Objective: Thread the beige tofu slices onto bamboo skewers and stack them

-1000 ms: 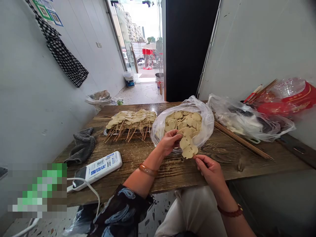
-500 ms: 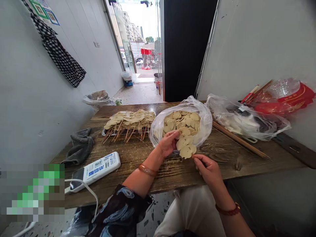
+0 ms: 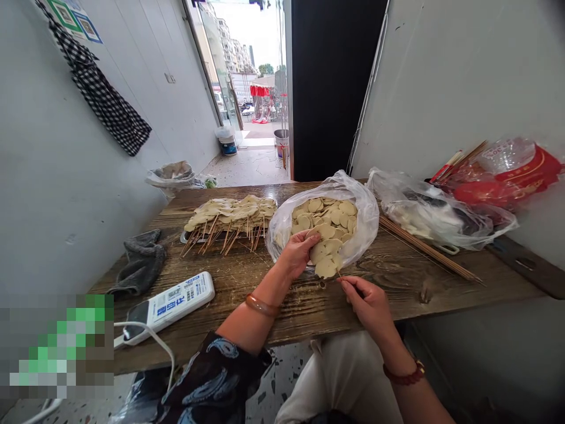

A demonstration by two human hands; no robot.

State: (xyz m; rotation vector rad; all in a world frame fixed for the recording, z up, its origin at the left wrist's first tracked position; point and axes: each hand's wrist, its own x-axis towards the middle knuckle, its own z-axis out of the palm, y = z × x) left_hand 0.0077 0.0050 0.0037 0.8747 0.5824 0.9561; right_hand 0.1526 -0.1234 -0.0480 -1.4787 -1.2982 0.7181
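Note:
My left hand (image 3: 300, 252) is closed on the upper end of a row of thin, round, pale slices (image 3: 325, 259) threaded on a skewer. Below it, my right hand (image 3: 364, 300) pinches the bare lower end of that wooden skewer (image 3: 339, 274). Right behind the hands stands an open clear plastic bag (image 3: 279, 219) full of loose slices (image 3: 324, 213) of the same kind. To its left, finished-looking skewers of slices (image 3: 229, 213) are stacked on a tray, their sticks pointing toward me.
Bare bamboo skewers (image 3: 435, 253) lie right of the bag, beside another plastic bag (image 3: 424, 206) and a dark flat handle (image 3: 525, 262). At left are a grey cloth (image 3: 140, 262) and a white device (image 3: 176, 303) with a cable. The wooden table's front edge (image 3: 304, 340) is near my lap.
More bare skewer shows between the slices and my right fingers. The slices and both hands have shifted slightly left in view.

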